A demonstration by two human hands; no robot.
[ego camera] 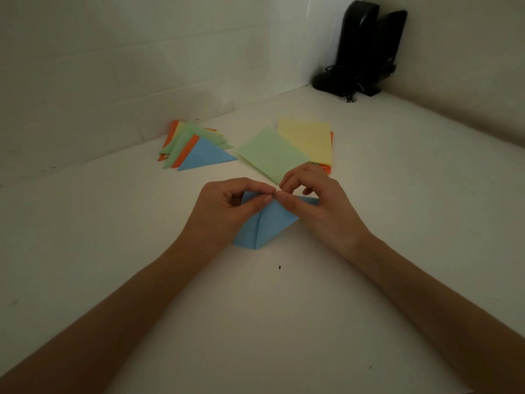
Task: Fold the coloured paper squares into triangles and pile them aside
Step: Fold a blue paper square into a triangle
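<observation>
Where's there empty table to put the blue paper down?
Bare table lies nearest the person, below the blue paper, and far left before the folded triangles. The right side, between the yellow stack and the speakers, is bare too. Crowded: around the green square.

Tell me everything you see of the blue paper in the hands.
The blue paper is a thin, matte, light-blue sheet, mid-fold. A straight crease runs from its near tip up to its top middle, where the left hand and right hand pinch it with thumbs and forefingers. Its near tip rests on the white table; one corner pokes out by the right hand. Both hands hide parts of it.
</observation>
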